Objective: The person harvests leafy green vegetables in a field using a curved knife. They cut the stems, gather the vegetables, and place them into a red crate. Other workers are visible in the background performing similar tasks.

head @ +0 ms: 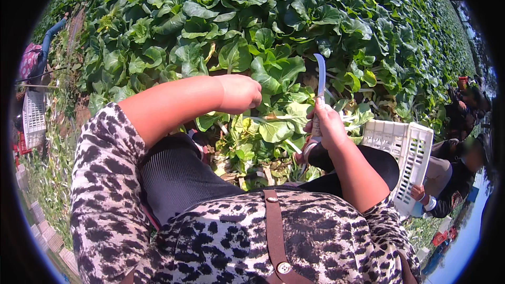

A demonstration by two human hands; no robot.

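My right hand (328, 123) grips the handle of a curved harvesting knife (321, 73), its blade pointing up and away from me. Beside standing leafy greens (272, 73), my left hand (239, 94) is closed with its back towards the camera; whether anything lies inside the fingers cannot be told. Cut or loose green leaves (276, 130) with pale stalks lie on the ground below and between my two hands, in front of my feet.
A white plastic crate (414, 161) stands close at my right, with a co-worker's hand (418, 193) at its side. Dense rows of greens (315, 8) spread ahead. Another white crate (34, 118) is at the far left, near a person in a patterned pink garment (29, 61).
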